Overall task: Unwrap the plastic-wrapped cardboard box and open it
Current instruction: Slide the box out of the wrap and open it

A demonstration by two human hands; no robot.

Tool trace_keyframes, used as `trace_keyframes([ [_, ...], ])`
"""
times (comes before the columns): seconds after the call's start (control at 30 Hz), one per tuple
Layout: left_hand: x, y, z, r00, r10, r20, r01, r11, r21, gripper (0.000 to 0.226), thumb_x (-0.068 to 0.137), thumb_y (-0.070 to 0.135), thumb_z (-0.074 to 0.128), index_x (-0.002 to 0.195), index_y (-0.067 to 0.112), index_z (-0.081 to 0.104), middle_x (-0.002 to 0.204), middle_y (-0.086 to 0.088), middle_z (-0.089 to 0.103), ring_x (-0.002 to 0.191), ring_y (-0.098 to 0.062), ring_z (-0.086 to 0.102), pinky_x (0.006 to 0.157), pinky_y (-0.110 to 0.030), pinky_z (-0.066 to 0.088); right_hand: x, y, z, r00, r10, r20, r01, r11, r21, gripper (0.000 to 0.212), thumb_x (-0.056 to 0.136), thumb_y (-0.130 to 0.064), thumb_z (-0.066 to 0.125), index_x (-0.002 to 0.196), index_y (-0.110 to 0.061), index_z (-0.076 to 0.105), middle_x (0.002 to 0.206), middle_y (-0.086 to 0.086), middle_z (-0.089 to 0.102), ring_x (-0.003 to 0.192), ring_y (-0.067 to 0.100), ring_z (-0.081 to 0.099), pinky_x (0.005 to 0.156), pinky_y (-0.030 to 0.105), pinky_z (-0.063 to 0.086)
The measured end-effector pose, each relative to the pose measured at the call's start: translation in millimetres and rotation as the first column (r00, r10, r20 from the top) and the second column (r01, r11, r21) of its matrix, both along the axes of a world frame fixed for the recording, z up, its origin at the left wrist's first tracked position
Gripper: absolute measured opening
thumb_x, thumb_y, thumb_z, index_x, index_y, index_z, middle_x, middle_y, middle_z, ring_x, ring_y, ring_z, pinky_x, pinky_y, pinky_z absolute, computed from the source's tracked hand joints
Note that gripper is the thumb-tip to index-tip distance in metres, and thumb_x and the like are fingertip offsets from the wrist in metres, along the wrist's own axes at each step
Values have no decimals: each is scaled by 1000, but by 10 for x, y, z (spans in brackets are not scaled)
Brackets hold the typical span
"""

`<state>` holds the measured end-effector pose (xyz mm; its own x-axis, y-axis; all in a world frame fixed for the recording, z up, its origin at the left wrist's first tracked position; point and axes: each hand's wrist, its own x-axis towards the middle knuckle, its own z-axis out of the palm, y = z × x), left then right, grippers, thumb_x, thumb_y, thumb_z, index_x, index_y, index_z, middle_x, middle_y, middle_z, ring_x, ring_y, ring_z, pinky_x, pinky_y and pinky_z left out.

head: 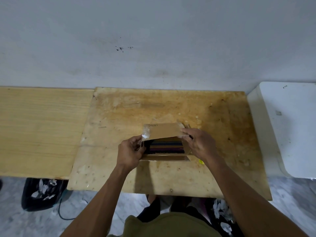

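Note:
A small cardboard box [164, 157] stands on the stained plywood table [171, 108]. Its far flap [164, 131] is lifted, and dark, striped contents [166, 147] show inside. Clear plastic tape [146, 133] clings to the flap's left end. My left hand [130, 152] is at the box's left side and pinches a strip of that clear plastic between thumb and fingers. My right hand [199, 143] holds the right end of the raised flap, fingers over its edge. The near flap lies folded down toward me.
A lighter wooden board [39, 130] adjoins the table on the left, and a white slab [290, 127] on the right. A black bin bag [41, 194] with plastic scraps sits on the floor at left. More scraps [220, 211] lie by my legs. A wall rises behind.

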<state>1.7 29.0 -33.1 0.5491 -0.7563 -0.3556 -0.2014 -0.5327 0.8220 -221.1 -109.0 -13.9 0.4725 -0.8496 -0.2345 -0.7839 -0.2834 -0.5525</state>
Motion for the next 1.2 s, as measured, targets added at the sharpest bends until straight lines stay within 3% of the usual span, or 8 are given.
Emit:
trace_keyframes([
  [0.13, 26, -32, 40, 998, -9, -58, 10, 1000, 5, 40, 80, -7, 73, 117, 7, 67, 83, 8, 71, 86, -10, 70, 79, -15, 54, -12, 19, -68, 1000, 14, 16, -14, 1000, 26, 38, 88, -32, 69, 126, -26, 65, 123, -3, 67, 113, 20, 59, 84, 35, 50],
  [0.27, 137, -9, 44, 983, -90, -163, 103, 992, 73, 62, 70, -4, 82, 127, 11, 62, 110, -1, 72, 106, -17, 68, 96, -39, 54, -43, 84, -176, 997, 44, 60, -50, 993, 106, 49, 80, -25, 79, 127, -25, 63, 132, -7, 61, 120, 16, 56, 95, 43, 52],
  [0.4, 158, 49, 58, 947, -192, -259, 208, 977, 36, 80, 65, 0, 88, 136, 20, 56, 121, 7, 68, 112, -10, 65, 95, -30, 53, -114, 209, -217, 997, 53, 50, -60, 987, 150, 71, 73, -21, 85, 137, -24, 54, 136, -11, 54, 123, 11, 50, 99, 36, 49],
  [0.6, 85, 140, 16, 968, -206, -146, 217, 974, 65, 36, 65, 7, 89, 99, 14, 78, 100, 10, 75, 93, 2, 69, 83, -15, 53, -124, 377, -321, 997, 23, 70, -35, 983, 182, 84, 73, -9, 83, 146, -27, 44, 141, -10, 48, 127, 12, 47, 98, 25, 45],
  [0.73, 35, 142, -19, 983, -170, -65, 175, 982, 69, 7, 71, 6, 85, 73, 8, 78, 73, 8, 76, 73, 0, 70, 66, -8, 48, -115, 445, -346, 999, 52, 7, -52, 973, 225, 95, 68, -28, 86, 148, -35, 35, 145, -14, 43, 130, 13, 43, 97, 35, 48],
  [0.83, 42, 170, -80, 991, -133, -4, 132, 985, 108, 10, 78, 13, 82, 71, 14, 75, 71, 7, 75, 68, -3, 69, 66, -15, 51, -72, 461, -337, 999, 53, -12, -50, 980, 192, 84, 74, -44, 79, 147, -33, 39, 141, -12, 47, 127, 14, 46, 92, 39, 51],
  [0.97, 54, 215, -128, 995, -95, -19, 97, 987, 129, 16, 85, 18, 76, 72, 14, 68, 74, 4, 75, 76, -13, 72, 77, -41, 60, -16, 469, -328, 998, 37, -44, -30, 986, 163, 61, 86, -44, 67, 143, -36, 45, 136, -11, 52, 123, 18, 50, 86, 40, 52],
  [1.2, 91, 243, -121, 997, -60, -39, 64, 990, 122, 20, 92, 22, 66, 76, 15, 57, 74, 1, 74, 78, -19, 72, 72, -51, 60, 14, 491, -326, 994, 61, -92, -49, 991, 128, 73, 79, -49, 73, 144, -32, 43, 137, -8, 54, 122, 18, 53, 86, 36, 52],
])
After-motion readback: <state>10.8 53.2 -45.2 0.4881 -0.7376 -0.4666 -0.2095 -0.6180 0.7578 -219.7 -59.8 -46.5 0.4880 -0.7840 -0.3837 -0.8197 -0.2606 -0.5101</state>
